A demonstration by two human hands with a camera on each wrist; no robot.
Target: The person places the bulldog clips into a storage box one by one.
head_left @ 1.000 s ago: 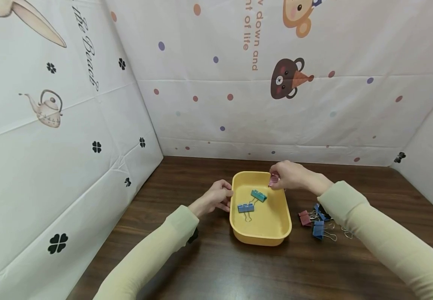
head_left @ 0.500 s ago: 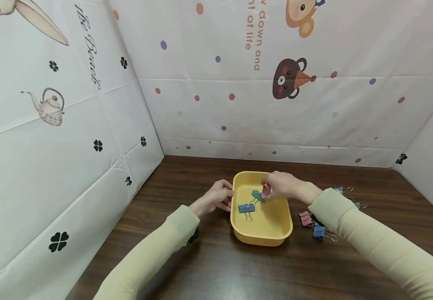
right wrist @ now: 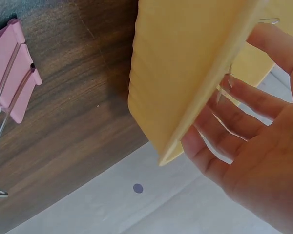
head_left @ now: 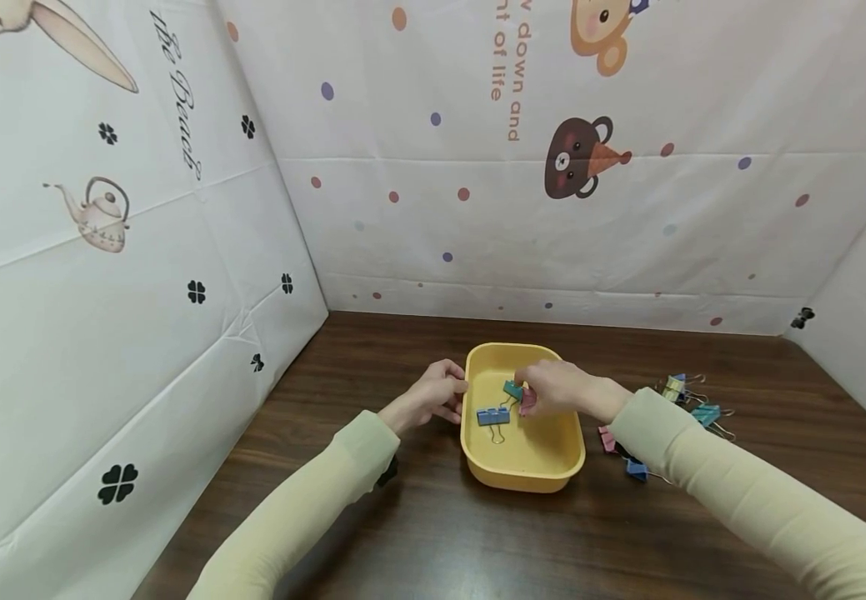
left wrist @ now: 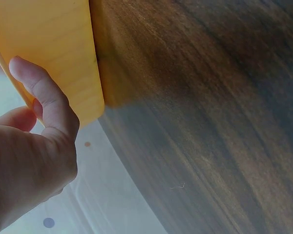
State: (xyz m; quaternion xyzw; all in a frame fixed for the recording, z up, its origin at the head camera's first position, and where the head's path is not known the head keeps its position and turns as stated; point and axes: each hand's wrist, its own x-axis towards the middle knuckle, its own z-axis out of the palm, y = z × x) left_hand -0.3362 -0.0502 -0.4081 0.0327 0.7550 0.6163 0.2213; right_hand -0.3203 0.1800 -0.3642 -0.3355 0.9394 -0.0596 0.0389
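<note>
A yellow plastic tray (head_left: 533, 454) stands on the dark wooden table. My left hand (head_left: 431, 392) grips its left rim; in the left wrist view a finger (left wrist: 44, 90) lies along the outer wall. Inside the tray, my right hand (head_left: 562, 388) pinches a pink binder clip (head_left: 528, 402), partly hidden by the fingers. Right beside that clip lies a teal binder clip (head_left: 512, 389), and a blue binder clip (head_left: 493, 417) sits lower left on the tray floor. In the right wrist view the fingers reach over the rim, with bits of wire handle at their tips.
Several binder clips lie right of the tray: a pink one (head_left: 608, 439), a blue one (head_left: 636, 470), a yellow one (head_left: 673, 388) and a teal one (head_left: 706, 414). The right sleeve (head_left: 653, 429) covers part of this group. Printed white cloth (head_left: 372, 225) walls the table.
My right hand has moved from the tray's far right rim down and inward with the pink clip, close to the teal one. The left hand keeps its place on the rim.
</note>
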